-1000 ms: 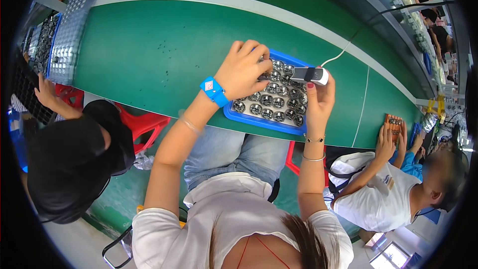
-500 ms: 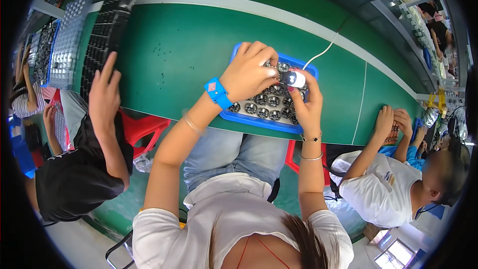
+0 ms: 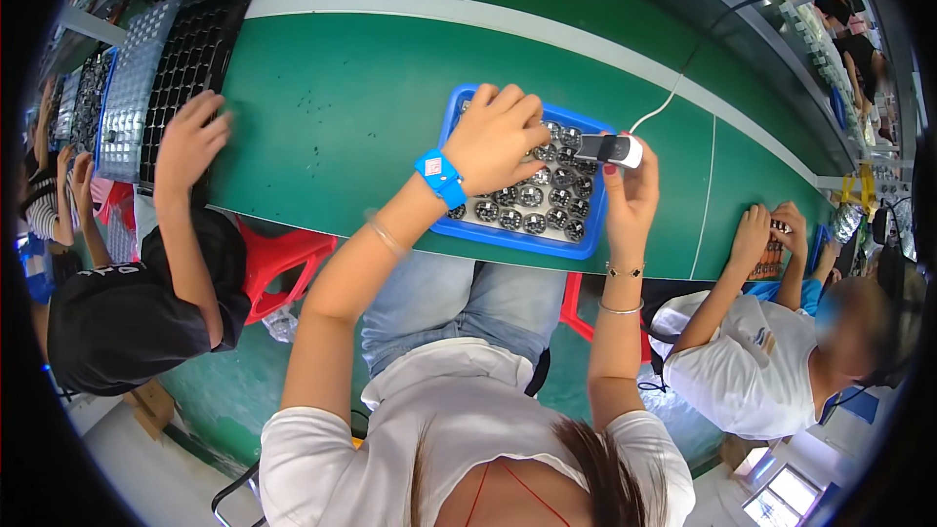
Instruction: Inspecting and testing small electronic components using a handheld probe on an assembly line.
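Resting on the blue tray (image 3: 467, 229), left hand (image 3: 493, 141) curls loosely; right hand (image 3: 630, 190) grips a white scanner (image 3: 609, 148).

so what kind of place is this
Probably a factory assembly line. People sit side by side at a long green bench; the left hand rests on a blue tray of small round parts, the right hand holds a corded tool, and black trays sit nearby.
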`<control>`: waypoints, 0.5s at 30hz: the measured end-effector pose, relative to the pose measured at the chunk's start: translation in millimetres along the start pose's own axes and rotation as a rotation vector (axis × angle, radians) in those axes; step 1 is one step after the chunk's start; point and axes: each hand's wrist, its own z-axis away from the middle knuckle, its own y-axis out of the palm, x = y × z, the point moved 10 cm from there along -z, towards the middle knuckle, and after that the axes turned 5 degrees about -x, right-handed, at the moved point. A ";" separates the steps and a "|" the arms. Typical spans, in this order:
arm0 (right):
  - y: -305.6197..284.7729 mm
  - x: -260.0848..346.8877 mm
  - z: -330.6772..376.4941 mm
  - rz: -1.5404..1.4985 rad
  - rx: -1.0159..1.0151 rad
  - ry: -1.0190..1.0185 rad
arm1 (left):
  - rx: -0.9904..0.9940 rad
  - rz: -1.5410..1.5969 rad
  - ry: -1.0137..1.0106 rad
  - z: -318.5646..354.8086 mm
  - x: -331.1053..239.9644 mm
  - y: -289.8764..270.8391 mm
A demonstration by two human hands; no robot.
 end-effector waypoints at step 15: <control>19.1 -0.5 5.3 0.215 0.179 -0.031 | -0.072 0.110 0.040 -6.6 -14.0 -12.5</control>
